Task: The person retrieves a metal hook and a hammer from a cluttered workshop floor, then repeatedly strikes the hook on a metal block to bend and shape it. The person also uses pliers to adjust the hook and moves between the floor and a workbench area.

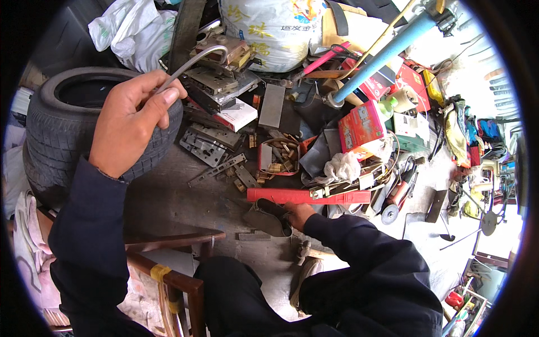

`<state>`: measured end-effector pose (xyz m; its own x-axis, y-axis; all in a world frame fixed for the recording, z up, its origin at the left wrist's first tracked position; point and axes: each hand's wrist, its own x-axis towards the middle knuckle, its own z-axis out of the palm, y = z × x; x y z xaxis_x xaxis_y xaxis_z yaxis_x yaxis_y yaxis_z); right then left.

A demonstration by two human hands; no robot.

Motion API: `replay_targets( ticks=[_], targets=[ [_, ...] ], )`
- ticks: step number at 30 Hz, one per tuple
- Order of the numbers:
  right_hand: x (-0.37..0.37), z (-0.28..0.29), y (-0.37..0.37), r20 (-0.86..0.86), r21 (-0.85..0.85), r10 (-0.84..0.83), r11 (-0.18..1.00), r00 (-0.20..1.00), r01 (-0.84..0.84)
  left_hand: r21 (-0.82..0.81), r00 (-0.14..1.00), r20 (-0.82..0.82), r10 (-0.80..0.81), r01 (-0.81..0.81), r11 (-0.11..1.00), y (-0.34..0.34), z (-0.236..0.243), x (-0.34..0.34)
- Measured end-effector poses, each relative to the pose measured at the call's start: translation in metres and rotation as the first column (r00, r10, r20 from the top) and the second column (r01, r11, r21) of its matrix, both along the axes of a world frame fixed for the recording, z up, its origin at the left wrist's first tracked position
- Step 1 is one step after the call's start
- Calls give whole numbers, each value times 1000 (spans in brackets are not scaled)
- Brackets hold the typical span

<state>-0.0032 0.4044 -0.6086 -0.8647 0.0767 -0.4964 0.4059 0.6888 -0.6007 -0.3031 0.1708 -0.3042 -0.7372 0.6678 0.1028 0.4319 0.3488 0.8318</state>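
Observation:
My left hand [132, 121] is raised in front of the tyres, its thumb and fingers closed round a bent metal rod [188, 66]. The rod's free end curves over into a hook. Low on the right, my right hand [300, 216] is closed at the edge of a dark curled piece [273, 209], which looks like a rolled strip; its fingertips are partly hidden. Just beyond that hand lies a long red case [309, 195]. A hammer [306, 250] rests on the floor nearer to me, beside a flat grey bar [254, 236].
Stacked tyres [42, 132] stand at the left. Ahead are metal lock parts [205, 146], a box of small brass pieces [278, 157] and a white sack [269, 33]. A blue pole [387, 56] slants at the right, above an angle grinder [396, 202]. A wooden chair [174, 275] is near my left.

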Motion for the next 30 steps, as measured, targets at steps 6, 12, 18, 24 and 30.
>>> replay_targets(
  ticks=[6, 12, 18, 24, 30],
  targets=[
    [-78, 40, 60, -133, 186, 159, 973, 978, -133, -34, 1000, 19, 10, -9, 999, 5, 3, 5],
    [-203, -4, 134, -234, 34, -485, 862, 843, 505, -52, 999, 29, 17, -15, 999, 7, 5, 8],
    [-231, -45, 127, -83, 298, -556, 778, 827, 553, -46, 999, 35, 7, -5, 999, 6, 8, 3],
    [-235, -49, 124, -94, 324, -670, 678, 736, 659, -111, 998, 31, 47, -43, 993, 10, 12, 6],
    [-228, -31, 124, -119, 391, -604, 701, 788, 597, -169, 996, -16, 87, -88, 982, 5, 6, 1]
  ],
)
